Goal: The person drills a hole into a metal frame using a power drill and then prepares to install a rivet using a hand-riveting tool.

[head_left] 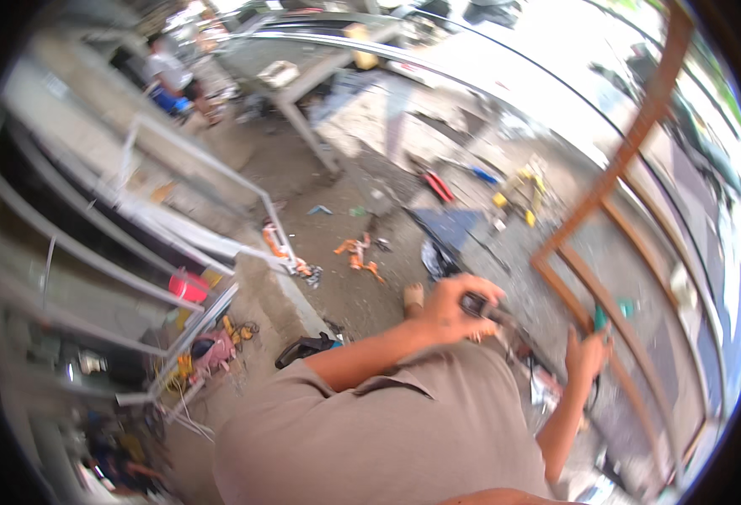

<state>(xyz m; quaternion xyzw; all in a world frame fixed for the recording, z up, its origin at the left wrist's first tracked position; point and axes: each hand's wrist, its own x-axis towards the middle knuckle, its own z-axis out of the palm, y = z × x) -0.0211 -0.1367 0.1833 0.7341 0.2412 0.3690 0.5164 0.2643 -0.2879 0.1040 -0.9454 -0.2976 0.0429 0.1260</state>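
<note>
My left hand point(448, 310) is closed around a dark-handled tool point(474, 304) in front of my shirt. A greyish shaft runs from it toward the lower right; blur hides its exact kind. My right hand point(588, 355) is closed beside the brown slatted frame point(568, 303), on what looks like a green tool point(600, 317). A dark cord hangs below this hand. Part of the green tool is hidden by the fingers and frame. The frame stands at my right, its bars slanting up to the far right.
White metal frames point(210, 160) lean at the left, near a red bucket point(188, 286). A blue-and-black power tool point(307, 348) lies by my left elbow. Orange scraps point(358, 255), red-handled pliers point(439, 187) and yellow items point(522, 195) litter the floor. Another person point(173, 76) is far left.
</note>
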